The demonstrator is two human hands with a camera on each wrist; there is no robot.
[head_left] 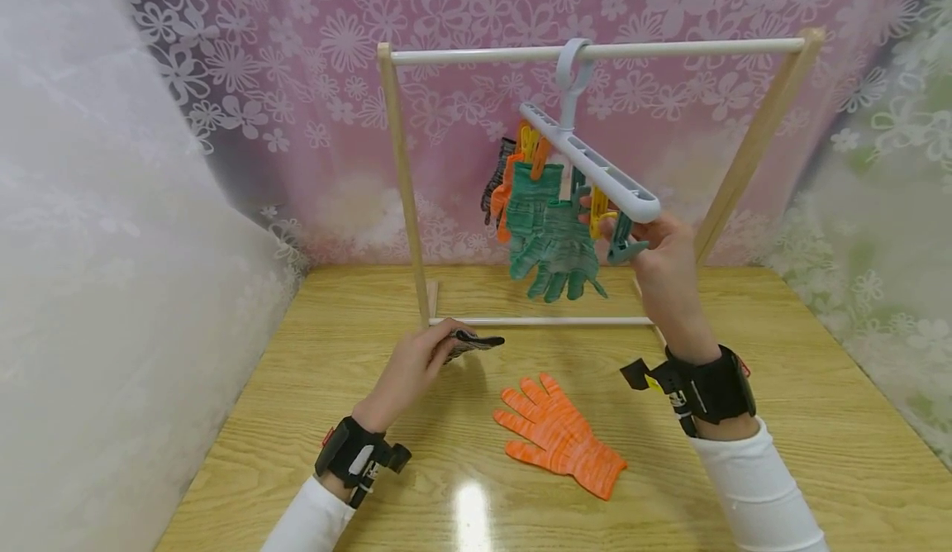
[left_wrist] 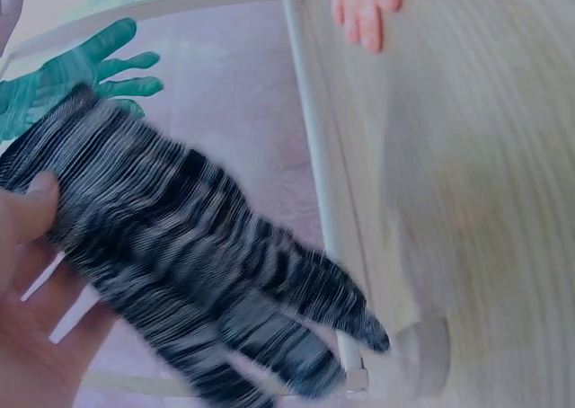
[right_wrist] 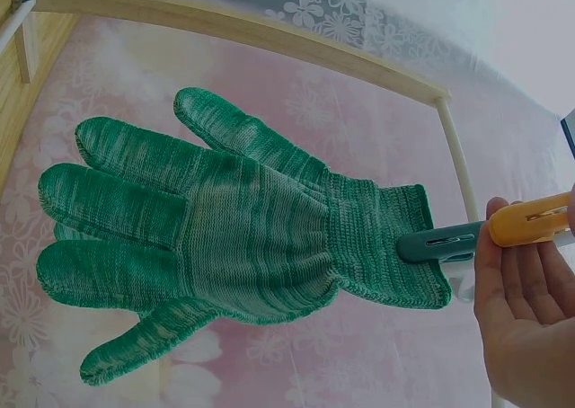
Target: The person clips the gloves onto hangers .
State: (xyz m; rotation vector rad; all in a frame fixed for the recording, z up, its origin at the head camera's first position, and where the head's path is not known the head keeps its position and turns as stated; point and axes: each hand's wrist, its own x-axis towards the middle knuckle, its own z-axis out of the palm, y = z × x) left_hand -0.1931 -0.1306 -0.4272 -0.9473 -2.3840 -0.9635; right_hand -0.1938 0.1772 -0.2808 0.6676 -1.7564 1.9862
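Observation:
My left hand (head_left: pixel 405 370) pinches a black-and-grey striped knit glove (left_wrist: pixel 180 219) by its cuff, above the table; the glove's fingers dangle in the left wrist view. At the near end of a white clip hanger (head_left: pixel 606 173), my right hand (head_left: pixel 669 275) grips a yellow clothespin (right_wrist: pixel 530 221). Beside it, a dark green clothespin (right_wrist: pixel 440 243) bites the cuff of a hanging green glove (right_wrist: pixel 260 228). Another green glove (head_left: pixel 531 197) hangs farther along, with an orange glove (head_left: pixel 507 197) and a dark striped glove (head_left: pixel 494 184) behind. An empty dark green clothespin (head_left: pixel 623 240) hangs at the hanger's near tip.
A loose orange glove (head_left: pixel 565 440) lies on the wooden table (head_left: pixel 335 304). The hanger hooks over the white top bar (head_left: pixel 483 55) of a wood-post rack (head_left: pixel 405 180), which has a low white bar (head_left: pixel 550 321). Flowered curtains (head_left: pixel 297 64) close off the back and sides.

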